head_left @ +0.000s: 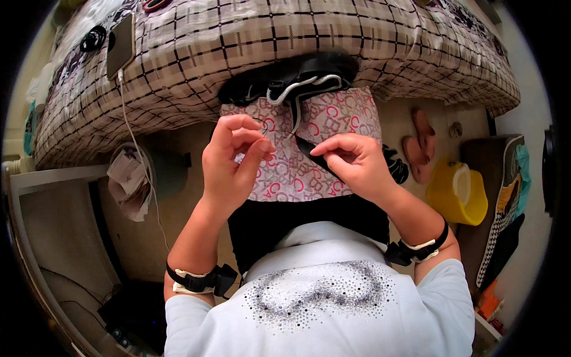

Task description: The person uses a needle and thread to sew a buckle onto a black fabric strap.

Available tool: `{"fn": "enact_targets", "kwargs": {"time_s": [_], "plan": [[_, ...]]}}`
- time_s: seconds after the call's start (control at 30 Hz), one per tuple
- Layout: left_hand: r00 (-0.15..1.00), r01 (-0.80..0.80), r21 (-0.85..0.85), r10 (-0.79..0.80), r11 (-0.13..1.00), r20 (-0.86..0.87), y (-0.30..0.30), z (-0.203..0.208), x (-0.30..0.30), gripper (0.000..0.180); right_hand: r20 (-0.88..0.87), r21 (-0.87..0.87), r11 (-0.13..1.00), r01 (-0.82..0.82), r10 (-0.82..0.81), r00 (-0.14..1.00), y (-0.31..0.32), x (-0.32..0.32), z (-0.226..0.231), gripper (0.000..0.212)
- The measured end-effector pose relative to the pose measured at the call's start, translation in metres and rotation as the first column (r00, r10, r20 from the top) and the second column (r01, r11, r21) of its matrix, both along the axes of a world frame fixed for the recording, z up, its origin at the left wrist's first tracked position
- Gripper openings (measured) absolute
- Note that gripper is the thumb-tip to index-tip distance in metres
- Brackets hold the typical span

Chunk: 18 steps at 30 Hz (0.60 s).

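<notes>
My left hand is raised over my lap, its thumb and fingertips drawn together. A thin dark line, perhaps thread, curves near those fingertips, but what they pinch is too fine to make out. To the right, my right hand pinches a black strap, whose narrow end points up toward the middle. Under both hands lies a white cloth printed with pink and brown letters. At its far end, against the bed, rests a black item with white trim, with a narrow white-edged strip hanging toward me.
A bed with a checked cover spans the far side. On it lie a phone with a white cable and a black coil. A bin with papers stands left; pink slippers and a yellow bucket are right.
</notes>
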<state>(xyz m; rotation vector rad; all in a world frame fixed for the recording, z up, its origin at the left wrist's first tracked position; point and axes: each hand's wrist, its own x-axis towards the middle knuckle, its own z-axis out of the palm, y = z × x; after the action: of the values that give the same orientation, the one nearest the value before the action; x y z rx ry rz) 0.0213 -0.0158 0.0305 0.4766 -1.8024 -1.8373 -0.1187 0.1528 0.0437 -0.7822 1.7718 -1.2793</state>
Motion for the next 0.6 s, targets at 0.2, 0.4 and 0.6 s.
{"fn": "enact_targets", "kwargs": {"time_s": [0.2,0.4,0.6], "plan": [[0.998,-0.004,-0.085,-0.001,0.996,-0.058,-0.005,-0.010,0.013,0.006,-0.668,-0.071,0.968,-0.243,0.135,0.732,-0.002,0.000,0.004,0.034],[0.996,-0.018,-0.042,0.014,0.999,-0.093,-0.003,-0.013,0.017,0.010,-0.828,0.012,0.986,-0.164,0.102,0.551,-0.001,-0.001,-0.007,0.015],[0.997,-0.053,-0.023,0.051,0.998,-0.054,0.007,-0.011,0.018,0.014,0.121,0.198,0.979,-0.054,0.030,0.992,-0.001,0.007,-0.008,0.012]]}}
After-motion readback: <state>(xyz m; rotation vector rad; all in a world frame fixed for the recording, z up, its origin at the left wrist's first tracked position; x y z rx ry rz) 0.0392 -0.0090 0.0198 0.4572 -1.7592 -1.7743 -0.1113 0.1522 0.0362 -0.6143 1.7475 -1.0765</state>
